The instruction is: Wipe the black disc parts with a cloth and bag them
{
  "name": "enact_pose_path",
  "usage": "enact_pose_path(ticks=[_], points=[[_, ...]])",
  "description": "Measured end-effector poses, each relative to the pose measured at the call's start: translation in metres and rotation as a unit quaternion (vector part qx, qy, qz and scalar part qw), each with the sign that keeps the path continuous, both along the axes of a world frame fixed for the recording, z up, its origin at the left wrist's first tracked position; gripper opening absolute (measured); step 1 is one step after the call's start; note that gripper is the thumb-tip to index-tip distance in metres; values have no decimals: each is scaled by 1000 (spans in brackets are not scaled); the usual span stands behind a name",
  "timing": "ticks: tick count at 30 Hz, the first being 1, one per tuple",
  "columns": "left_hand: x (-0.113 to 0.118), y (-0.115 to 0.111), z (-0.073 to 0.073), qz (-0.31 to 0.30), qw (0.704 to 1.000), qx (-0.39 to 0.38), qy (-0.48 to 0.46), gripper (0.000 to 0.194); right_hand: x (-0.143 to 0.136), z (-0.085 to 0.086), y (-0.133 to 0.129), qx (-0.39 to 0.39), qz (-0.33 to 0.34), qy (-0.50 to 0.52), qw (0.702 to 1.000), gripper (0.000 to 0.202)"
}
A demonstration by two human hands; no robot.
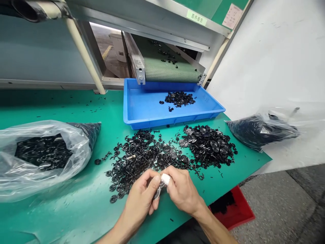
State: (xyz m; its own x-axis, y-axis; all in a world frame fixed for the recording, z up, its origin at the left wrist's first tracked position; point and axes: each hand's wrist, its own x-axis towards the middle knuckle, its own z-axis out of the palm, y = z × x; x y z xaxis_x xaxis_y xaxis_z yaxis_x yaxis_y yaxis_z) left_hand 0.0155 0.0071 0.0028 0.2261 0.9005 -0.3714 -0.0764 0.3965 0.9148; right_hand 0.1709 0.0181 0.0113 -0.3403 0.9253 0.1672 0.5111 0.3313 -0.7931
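Observation:
My left hand point(143, 195) is closed around a round black part point(157, 193) with a shiny rim, its thumb and fingers pinching it. Close against it, my right hand point(179, 188) is also closed, a white wrap on one fingertip, touching the same part or one joined to it; the fingers hide the exact contact. Just beyond both hands lies a spread pile of small black plastic parts point(137, 162), some branched, some round. To its right is a denser heap of black discs point(213, 144).
A blue tray point(149, 121) with black parts sits under the end of a green conveyor belt point(170, 69). Open plastic bags of black parts lie left point(83, 149) and right point(256, 130). Below the green table's point(83, 210) right edge is a red bin point(241, 206).

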Motion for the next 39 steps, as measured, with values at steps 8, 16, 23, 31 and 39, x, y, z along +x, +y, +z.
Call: enact_pose_path(ticks=[8, 16, 23, 31, 39], points=[[-3, 3, -6, 25, 997, 19, -76, 28, 2, 14, 32, 27, 4, -149, 988, 33], [-2, 1, -3, 34, 996, 18, -79, 27, -10, 16, 44, 55, -29, -326, 943, 25], [1, 4, -2, 47, 993, 5, -110, 27, 14, 7, 38, 125, -84, -187, 971, 29], [-1, 6, 3, 37, 984, -37, -171, 22, 18, -8, 9, 147, -41, 22, 988, 26], [-5, 8, 6, 85, 973, -51, -210, 11, 11, 5, 26, 136, -44, -133, 981, 36]])
